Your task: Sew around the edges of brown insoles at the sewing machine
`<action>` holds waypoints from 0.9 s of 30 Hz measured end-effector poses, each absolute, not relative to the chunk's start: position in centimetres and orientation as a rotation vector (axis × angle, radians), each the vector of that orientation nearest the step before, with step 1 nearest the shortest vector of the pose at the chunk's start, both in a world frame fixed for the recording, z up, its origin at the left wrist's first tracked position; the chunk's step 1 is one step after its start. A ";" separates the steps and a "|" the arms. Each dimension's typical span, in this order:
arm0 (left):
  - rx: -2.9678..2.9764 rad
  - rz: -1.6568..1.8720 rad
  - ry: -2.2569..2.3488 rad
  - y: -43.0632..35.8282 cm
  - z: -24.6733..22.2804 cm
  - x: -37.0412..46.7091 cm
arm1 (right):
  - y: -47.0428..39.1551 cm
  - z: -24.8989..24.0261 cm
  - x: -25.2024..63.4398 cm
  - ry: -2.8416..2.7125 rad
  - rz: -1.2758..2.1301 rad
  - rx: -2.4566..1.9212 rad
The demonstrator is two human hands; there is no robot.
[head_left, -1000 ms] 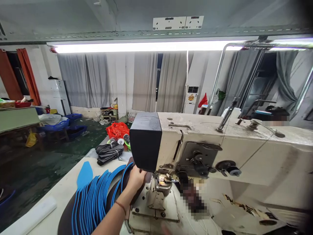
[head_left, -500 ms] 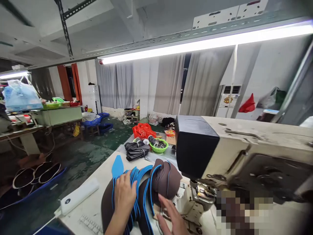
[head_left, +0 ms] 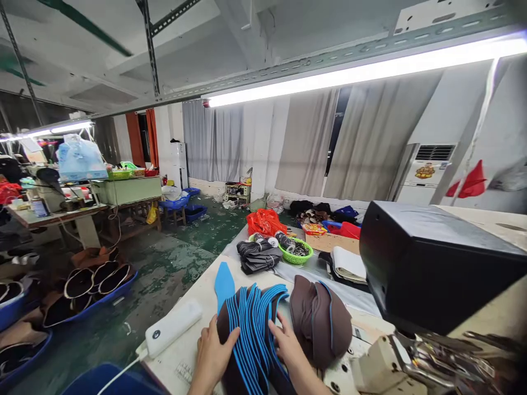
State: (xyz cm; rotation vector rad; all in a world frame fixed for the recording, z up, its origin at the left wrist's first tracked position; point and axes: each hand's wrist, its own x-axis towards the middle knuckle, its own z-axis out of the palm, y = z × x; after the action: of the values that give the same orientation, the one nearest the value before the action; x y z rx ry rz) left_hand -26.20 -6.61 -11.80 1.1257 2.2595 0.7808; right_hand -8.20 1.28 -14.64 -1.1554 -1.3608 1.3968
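A fanned stack of dark brown fabric pieces with blue edges [head_left: 253, 334] lies on the white table of a sewing machine. My left hand [head_left: 214, 348] grips the stack's left side, thumb on top and fingers around the outer edge. On the opposite side, my right hand [head_left: 288, 343] holds the right edge, its fingers bent against the layers. Just right of that hand sits a separate bunch of folded brown pieces [head_left: 321, 323]. A flat blue piece [head_left: 224, 282] sticks out behind the stack.
The sewing machine's black head [head_left: 432, 263] stands at the right. A white device with a cable [head_left: 175, 329] lies on the left table edge. Behind are bundled dark strips [head_left: 257, 257], a green basket [head_left: 296, 252] and a red bag [head_left: 265, 222]. Blue tubs [head_left: 119, 293] stand on the floor.
My right hand has moved from below the brown bunch onto the stack's right edge. The stack is gathered more upright, apart from the bunch. The view has turned left.
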 end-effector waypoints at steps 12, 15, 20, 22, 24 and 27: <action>1.063 0.913 2.091 -6.1 -12.2 -27.1 | 2.2 -14.6 -9.1 -1.416 1.296 -1.356; 1.100 0.904 2.106 -6.0 -11.3 -26.4 | 2.2 -15.4 -9.1 -1.449 1.107 -1.437; 1.113 0.959 2.143 -5.6 -10.5 -24.8 | 1.6 -14.6 -8.4 -1.531 0.799 -1.418; 1.057 0.989 2.125 -5.5 -10.6 -24.8 | 1.0 -13.6 -8.5 -1.565 0.620 -1.351; 0.966 1.075 2.034 -5.4 -10.9 -25.3 | 0.3 -12.7 -8.9 -1.672 0.461 -1.221; 0.846 1.187 1.889 -5.5 -11.4 -26.5 | -1.1 -12.8 -9.8 -1.912 0.339 -1.038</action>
State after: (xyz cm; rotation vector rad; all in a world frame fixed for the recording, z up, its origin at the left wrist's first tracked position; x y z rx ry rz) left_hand -26.45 -5.50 -11.37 0.8465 1.8892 1.1869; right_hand -9.78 -1.12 -12.77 -1.0385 -1.9122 0.3388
